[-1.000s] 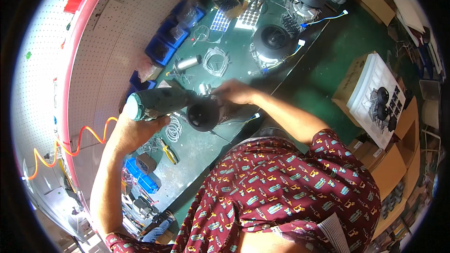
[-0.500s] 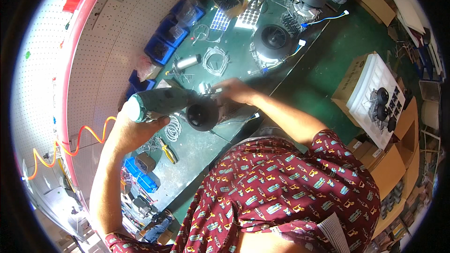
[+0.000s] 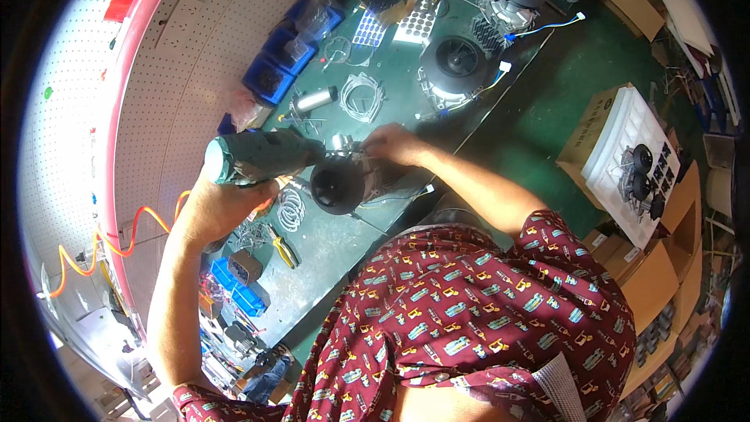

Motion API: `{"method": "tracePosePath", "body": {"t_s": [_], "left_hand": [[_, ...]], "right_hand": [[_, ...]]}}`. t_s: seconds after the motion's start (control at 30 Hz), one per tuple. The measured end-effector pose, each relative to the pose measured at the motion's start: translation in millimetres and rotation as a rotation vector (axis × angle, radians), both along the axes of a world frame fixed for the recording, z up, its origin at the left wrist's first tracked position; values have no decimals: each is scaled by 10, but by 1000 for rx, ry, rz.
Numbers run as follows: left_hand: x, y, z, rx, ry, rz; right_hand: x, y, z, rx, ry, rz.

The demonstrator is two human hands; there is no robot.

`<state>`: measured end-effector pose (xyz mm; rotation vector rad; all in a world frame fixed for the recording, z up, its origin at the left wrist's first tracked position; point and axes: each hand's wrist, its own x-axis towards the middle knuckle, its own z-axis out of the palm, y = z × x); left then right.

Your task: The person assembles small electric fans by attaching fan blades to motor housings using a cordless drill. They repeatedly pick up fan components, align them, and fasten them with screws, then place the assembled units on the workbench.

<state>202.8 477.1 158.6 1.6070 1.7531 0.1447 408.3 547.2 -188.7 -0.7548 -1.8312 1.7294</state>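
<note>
My left hand (image 3: 220, 207) is wrapped round the handle of a green power drill (image 3: 262, 156), held level above the bench. The drill's nose points right and meets, or nearly meets, a small blower motor (image 3: 337, 185) with a black round fan housing; the tip itself is hard to make out. My right hand (image 3: 394, 146) grips the far right side of that blower motor, beside its silver metal fitting (image 3: 342, 143). Its fingertips are partly hidden behind the part. A cable with a white plug (image 3: 428, 189) trails right from the blower motor.
Yellow-handled pliers (image 3: 282, 248) and coiled grey tubing (image 3: 291, 210) lie nearby. Further back are a silver cylinder (image 3: 316, 100), another coil (image 3: 362, 98), blue bins (image 3: 268, 78) and a larger blower (image 3: 455, 65). A white foam tray (image 3: 617, 164) with parts sits to the right.
My left hand and the drill have risen slightly, and the drill now sits more level. My right hand stays on the blower motor, with its fingers a little shifted.
</note>
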Motion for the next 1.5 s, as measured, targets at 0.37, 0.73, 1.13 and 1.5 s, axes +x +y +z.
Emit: {"method": "tracePosePath", "body": {"t_s": [0.37, 0.73, 1.13, 1.5], "left_hand": [[65, -83, 8, -35, 214, -75], [158, -118, -82, -65, 204, -66], [186, -195, -132, -41, 253, -32], [-7, -597, -27, 108, -3, 236]], "right_hand": [[24, -59, 38, -9, 5, 44], [-122, -223, -27, -68, 78, -82], [-88, -203, 97, -4, -3, -45], [586, -57, 483, -201, 112, -390]]}}
